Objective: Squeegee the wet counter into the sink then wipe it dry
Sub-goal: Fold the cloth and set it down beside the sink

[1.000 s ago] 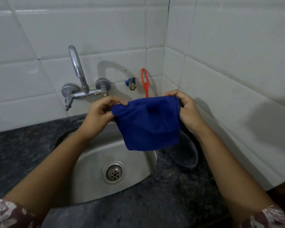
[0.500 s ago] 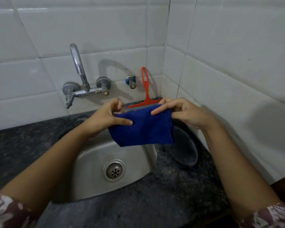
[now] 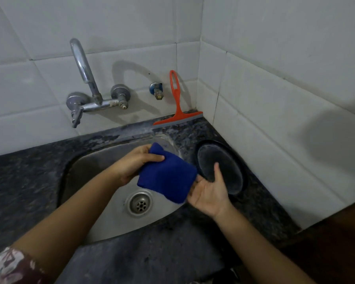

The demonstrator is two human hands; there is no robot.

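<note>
A folded blue cloth (image 3: 166, 175) hangs over the steel sink (image 3: 103, 160). My left hand (image 3: 133, 163) grips its upper left edge, thumb on top. My right hand (image 3: 210, 190) is palm up at the cloth's right side, fingers spread, touching its lower edge without gripping. The red squeegee (image 3: 177, 111) leans against the back wall tiles, blade resting on the dark stone counter (image 3: 172, 253) behind the sink. The drain (image 3: 139, 203) shows below the cloth.
A chrome wall tap (image 3: 84, 87) reaches out over the sink's left side. A small blue valve (image 3: 157, 90) sits on the wall beside the squeegee. A dark round plate (image 3: 225, 167) lies on the counter by the right wall. The counter's edge drops off at lower right.
The cloth went from spread open to folded small. Both hands dropped lower over the sink. My right hand released its pinch and turned palm up beside the cloth.
</note>
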